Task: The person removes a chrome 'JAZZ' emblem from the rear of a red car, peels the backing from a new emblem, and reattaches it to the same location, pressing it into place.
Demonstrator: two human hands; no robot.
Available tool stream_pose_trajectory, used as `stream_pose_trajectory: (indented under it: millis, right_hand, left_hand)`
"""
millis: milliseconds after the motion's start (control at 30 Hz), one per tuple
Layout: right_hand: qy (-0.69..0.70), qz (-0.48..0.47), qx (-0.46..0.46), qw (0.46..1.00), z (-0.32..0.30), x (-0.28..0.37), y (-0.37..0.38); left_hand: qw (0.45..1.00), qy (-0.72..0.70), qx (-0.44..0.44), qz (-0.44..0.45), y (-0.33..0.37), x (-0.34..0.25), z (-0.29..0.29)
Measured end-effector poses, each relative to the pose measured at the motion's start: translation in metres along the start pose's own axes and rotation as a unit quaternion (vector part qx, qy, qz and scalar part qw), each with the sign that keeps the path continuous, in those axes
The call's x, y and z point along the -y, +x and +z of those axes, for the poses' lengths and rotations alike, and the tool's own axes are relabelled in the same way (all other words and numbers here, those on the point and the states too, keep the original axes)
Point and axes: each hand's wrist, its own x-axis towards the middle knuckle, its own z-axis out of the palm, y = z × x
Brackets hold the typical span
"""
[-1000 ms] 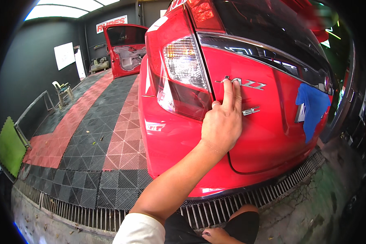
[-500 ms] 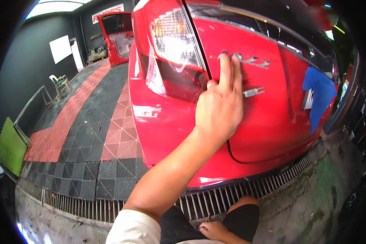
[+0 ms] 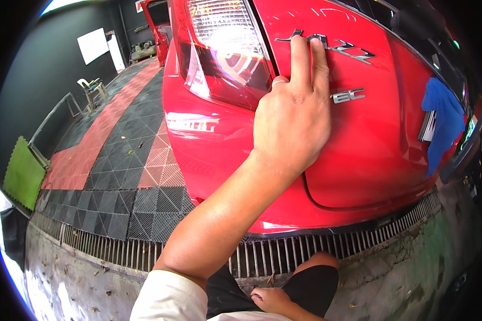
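My left hand (image 3: 294, 117) reaches up to the back of a red car (image 3: 359, 160). Two of its fingers are stretched out, their tips on the chrome letter badge (image 3: 353, 52); a third finger is bent. Part of that badge is hidden behind the fingers. Beside the hand, a smaller chrome badge (image 3: 349, 96) sits lower on the panel, partly covered. Low in the picture, my right hand (image 3: 273, 300) is curled by my dark shorts (image 3: 310, 291). A small dark spot shows at its fingers, too small to name.
A clear and red tail light (image 3: 230, 59) is left of my hand. A blue cloth (image 3: 444, 123) hangs at the car's right side. A metal floor grate (image 3: 262, 259) runs below the bumper. Black and red floor tiles (image 3: 118, 176) and a chair (image 3: 91, 91) lie to the left.
The view has shifted, so the tail light and badges sit higher in the picture. My left fingers stay at the letter badge, and my right hand remains low by the shorts.
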Motion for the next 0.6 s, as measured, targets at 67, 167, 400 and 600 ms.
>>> stream_pose_trajectory:
  millis: [67,167,400,600]
  right_hand:
    - [0.004,-0.008,0.006,1.000,-0.002,0.002,0.002]
    - [-0.004,0.002,0.033,0.999,-0.012,0.011,0.003]
    - [-0.013,-0.013,0.040,0.999,-0.004,0.008,0.008]
    - [-0.017,-0.042,0.023,0.999,-0.002,0.002,0.017]
  left_hand:
    - [1.000,-0.013,-0.005,0.005,0.000,0.001,0.000]
    - [1.000,-0.021,0.003,0.004,0.002,0.000,-0.004]
    - [1.000,-0.023,0.019,-0.009,0.004,-0.009,-0.011]
    - [0.999,0.004,0.040,-0.024,0.008,-0.013,-0.013]
